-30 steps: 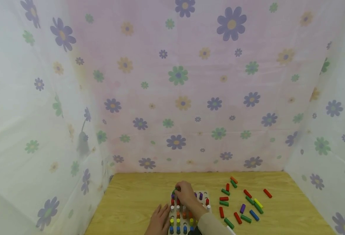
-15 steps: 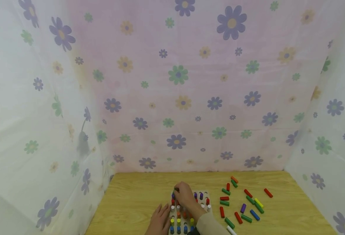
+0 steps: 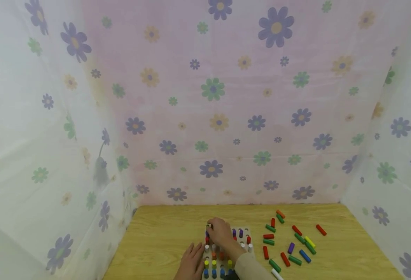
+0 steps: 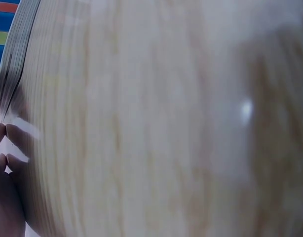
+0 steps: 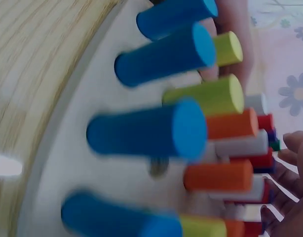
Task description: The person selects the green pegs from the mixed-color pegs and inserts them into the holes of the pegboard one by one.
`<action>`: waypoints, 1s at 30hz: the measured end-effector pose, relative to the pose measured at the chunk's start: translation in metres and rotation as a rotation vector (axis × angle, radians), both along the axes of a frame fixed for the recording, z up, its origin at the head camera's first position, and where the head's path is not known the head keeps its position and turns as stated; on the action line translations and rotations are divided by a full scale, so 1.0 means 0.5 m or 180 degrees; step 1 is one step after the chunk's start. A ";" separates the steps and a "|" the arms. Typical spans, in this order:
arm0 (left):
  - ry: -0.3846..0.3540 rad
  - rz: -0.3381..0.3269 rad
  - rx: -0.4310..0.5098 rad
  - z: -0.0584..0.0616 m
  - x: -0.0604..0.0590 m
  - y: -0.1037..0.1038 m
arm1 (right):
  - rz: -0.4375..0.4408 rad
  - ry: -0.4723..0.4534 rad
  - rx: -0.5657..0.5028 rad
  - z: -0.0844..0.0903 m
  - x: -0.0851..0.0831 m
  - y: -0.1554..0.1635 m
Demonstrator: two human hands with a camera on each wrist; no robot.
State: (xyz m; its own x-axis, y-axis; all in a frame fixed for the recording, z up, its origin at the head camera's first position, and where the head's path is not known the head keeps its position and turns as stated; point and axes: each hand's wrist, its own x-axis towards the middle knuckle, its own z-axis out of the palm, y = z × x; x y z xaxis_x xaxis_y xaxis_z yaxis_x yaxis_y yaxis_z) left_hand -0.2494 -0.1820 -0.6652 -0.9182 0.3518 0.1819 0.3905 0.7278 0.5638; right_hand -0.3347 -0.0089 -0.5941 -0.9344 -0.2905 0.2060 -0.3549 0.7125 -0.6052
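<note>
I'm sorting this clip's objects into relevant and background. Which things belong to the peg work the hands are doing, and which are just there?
In the work:
- pegboard, with coloured pegs standing in it
- right hand, at the board's far left corner
- left hand, resting by the board's left edge
- loose pegs, lying right of the board

Just there:
- wooden table
- flowered curtain

Flower-printed cloth point(image 3: 212, 116) fills the upper frame behind the wooden surface point(image 3: 156, 241); loose coloured pegs point(image 3: 289, 243) lie lower right.
</note>
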 end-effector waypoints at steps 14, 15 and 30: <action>-0.0464 0.0098 -0.0021 0.011 -0.007 0.008 | 0.0296 0.0190 -0.0409 0.064 0.053 0.169; -0.0477 0.0097 -0.0003 0.010 -0.008 0.010 | 0.0292 0.0218 -0.0410 0.066 0.057 0.185; -0.0420 0.0025 -0.0117 0.002 -0.016 0.007 | -0.0377 -0.0042 -0.0563 0.043 0.121 0.423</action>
